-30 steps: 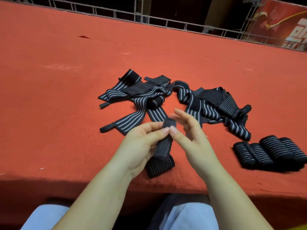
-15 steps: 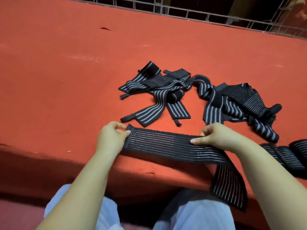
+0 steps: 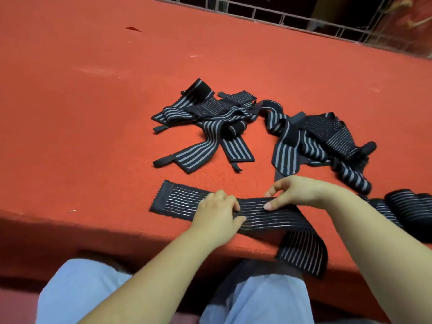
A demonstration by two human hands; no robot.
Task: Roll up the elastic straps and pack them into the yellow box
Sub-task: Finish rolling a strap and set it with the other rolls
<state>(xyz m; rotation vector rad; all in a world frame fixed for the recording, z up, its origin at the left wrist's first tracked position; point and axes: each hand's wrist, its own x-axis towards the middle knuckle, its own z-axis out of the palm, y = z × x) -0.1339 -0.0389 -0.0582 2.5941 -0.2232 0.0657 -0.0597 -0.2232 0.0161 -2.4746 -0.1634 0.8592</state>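
Note:
One black elastic strap with thin pale stripes lies flat along the front edge of the red surface. Its right end hangs over the edge. My left hand sits on the strap's middle, with bent fingers and thumb gripping it. My right hand is just to the right and pinches the strap's far edge between thumb and forefinger. A tangle of loose striped straps lies behind my hands, and a second heap lies to its right. No yellow box is in view.
Rolled-up straps lie side by side at the right edge, partly behind my right forearm. A metal railing runs along the far side of the red surface. My knees in light blue trousers are below the front edge.
A second ago I held a rolled strap between both hands; it was then unrolled and laid flat. Since half a second ago my left hand has slid from the strap's left end to its middle.

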